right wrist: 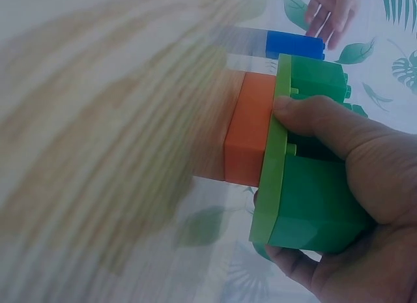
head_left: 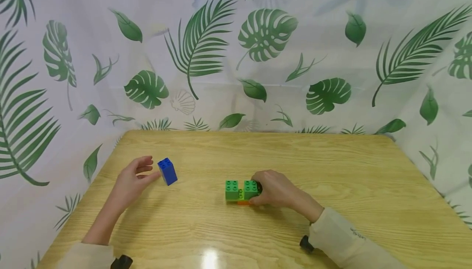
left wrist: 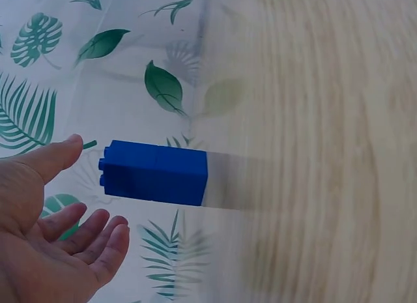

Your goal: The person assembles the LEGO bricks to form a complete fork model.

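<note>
A toy-brick assembly [head_left: 232,194] sits on the table at centre, with my right hand [head_left: 274,189] gripping its right end. In the right wrist view, two green bricks [right wrist: 319,202] stand apart on a thin lime plate [right wrist: 270,186], with an orange brick [right wrist: 247,130] beneath it. My thumb lies against the plate's edge; the other fingers are partly hidden behind. Over on the left, a tall blue brick stack [head_left: 168,172] stands upright, studs up. My left hand [head_left: 132,181] is beside it, fingers spread and loosely bent, holding nothing. A gap shows between hand and stack [left wrist: 156,173] in the left wrist view.
Both sets of bricks stand on a wood-grain table [head_left: 332,158]. A white leaf-print cloth [head_left: 217,56] hangs behind the table and along its sides. Dark devices [head_left: 307,244] show at both sleeve cuffs.
</note>
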Tool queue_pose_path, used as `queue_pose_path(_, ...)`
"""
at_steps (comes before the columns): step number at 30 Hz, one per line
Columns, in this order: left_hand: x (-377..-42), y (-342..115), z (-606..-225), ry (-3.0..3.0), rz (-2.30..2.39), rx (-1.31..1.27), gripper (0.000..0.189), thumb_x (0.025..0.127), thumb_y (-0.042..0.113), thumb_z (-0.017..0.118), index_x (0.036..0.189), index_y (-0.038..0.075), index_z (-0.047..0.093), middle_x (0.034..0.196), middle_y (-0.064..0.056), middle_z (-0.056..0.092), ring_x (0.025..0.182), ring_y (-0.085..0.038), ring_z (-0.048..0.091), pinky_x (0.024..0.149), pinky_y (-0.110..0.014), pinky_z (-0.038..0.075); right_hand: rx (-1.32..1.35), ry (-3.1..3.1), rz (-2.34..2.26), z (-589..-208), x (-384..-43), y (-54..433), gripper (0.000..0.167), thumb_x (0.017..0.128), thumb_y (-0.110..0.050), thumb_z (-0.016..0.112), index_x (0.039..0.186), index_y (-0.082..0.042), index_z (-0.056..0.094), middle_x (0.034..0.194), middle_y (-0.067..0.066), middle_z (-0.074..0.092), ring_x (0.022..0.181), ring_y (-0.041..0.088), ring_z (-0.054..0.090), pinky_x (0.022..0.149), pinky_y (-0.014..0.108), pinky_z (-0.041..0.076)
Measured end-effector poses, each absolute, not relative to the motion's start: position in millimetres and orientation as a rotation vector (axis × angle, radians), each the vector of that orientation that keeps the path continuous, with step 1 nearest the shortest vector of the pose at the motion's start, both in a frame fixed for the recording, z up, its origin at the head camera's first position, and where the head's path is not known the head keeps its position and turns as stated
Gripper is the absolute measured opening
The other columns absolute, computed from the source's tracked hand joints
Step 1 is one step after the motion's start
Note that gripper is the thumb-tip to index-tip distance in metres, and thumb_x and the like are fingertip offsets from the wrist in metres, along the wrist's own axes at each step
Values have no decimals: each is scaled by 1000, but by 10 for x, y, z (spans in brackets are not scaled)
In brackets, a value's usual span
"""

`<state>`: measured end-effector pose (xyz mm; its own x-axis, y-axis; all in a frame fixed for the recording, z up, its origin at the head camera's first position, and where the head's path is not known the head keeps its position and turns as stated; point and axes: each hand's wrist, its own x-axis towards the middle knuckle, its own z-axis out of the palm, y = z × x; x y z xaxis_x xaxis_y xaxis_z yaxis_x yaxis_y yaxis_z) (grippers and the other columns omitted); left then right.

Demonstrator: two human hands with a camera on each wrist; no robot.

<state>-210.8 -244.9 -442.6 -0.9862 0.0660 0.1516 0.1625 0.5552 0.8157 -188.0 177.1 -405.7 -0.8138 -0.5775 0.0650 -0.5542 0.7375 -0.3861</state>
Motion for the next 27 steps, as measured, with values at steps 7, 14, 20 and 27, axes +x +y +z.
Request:
queue_pose_path(7, -2237, -2442, -4638, -2708, -1476, -180, 99, 85, 65, 76, 154, 4, 41, 149, -18, 51, 132, -37, 52, 102, -53, 50, -923, 2865, -625, -4045, -1864, 1756, 33, 81, -25, 90, 99, -4, 72, 86, -4, 65, 69, 6, 51, 61, 25, 45)
queue_pose_path(14, -2165, -2328, -4555, -2716, -1454, -163, 88, 90, 53, 77, 152, 1, 43, 140, -20, 57, 127, -37, 56, 103, -52, 49, -909, 2862, -627, -4044, -1857, 1762, 32, 80, -26, 90, 97, -5, 72, 85, -5, 64, 68, 6, 50, 60, 24, 44)
queue_pose_path(20, -2001, -2143, -4280, -2712, -1486, -148, 68, 98, 28, 75, 150, -5, 45, 135, -26, 60, 124, -41, 57, 103, -52, 49, -912, 2865, -626, -4054, -1860, 1773, 32, 80, -25, 90, 97, -5, 72, 85, -5, 64, 68, 6, 50, 60, 24, 44)
queue_pose_path(27, -2028, -2120, -4295, -2721, -1430, -166, 57, 102, 31, 69, 146, -1, 52, 128, -22, 65, 119, -38, 62, 100, -50, 52, -902, 2874, -613, -4055, -1872, 1767, 33, 79, -25, 90, 98, -5, 72, 85, -5, 65, 69, 6, 51, 61, 24, 45)
